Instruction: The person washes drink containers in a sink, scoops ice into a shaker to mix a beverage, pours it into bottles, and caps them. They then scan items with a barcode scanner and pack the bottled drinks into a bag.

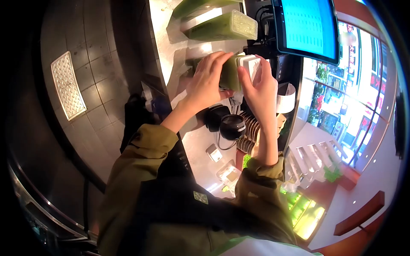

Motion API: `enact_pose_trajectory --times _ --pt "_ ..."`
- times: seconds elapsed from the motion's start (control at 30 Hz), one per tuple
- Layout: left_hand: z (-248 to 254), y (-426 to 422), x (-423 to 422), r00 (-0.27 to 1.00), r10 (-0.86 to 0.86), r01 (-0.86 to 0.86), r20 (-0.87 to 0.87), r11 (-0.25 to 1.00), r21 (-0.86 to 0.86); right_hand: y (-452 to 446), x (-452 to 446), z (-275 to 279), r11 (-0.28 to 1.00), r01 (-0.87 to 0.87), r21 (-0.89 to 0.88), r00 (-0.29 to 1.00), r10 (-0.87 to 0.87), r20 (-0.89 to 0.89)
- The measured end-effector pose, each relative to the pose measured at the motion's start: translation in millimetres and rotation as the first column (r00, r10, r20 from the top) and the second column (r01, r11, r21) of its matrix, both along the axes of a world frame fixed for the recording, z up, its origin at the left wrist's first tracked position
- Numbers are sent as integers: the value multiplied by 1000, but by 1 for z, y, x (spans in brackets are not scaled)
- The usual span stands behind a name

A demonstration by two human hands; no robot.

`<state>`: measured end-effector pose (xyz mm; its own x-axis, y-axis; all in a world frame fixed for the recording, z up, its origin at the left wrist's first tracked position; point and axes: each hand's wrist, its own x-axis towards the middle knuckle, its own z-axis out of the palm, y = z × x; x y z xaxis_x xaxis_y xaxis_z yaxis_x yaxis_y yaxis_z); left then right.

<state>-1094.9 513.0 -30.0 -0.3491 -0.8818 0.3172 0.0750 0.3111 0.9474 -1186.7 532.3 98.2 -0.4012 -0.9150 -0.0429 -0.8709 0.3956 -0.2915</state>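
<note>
Counter point(194, 147) behind container point(229, 73), white end point(251, 64) rightward

The single head camera looks forward and steeply down over both forearms.

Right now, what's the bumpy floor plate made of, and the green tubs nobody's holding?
The floor plate looks like bare metal: it's shiny grey with raised ridges. The green tubs seem to be smooth plastic, glossy and partly see-through, though glass is possible.

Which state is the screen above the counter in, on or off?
On: the screen glows bright blue, with rows of small marks showing.
</note>
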Motion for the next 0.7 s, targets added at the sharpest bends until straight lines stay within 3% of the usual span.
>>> enact_pose_trajectory --times 0.27,0.4,0.53,0.7 --pt "-2 1 -3 994 -10 16 -105 998 53 -4 3 5 999 -32 38 998 34 -48" --pt "-2 -2 -3 994 -19 23 -108 999 41 -2 -6 -1 999 -49 15 999 48 17" --pt "-1 -4 -2 995 -7 7 -103 1000 -3 -3 -13 -10 991 -109 -76 966 124 225" --pt "3 -8 -6 996 35 -44 -84 993 -111 -3 -16 -11 995 -84 -53 923 98 372"
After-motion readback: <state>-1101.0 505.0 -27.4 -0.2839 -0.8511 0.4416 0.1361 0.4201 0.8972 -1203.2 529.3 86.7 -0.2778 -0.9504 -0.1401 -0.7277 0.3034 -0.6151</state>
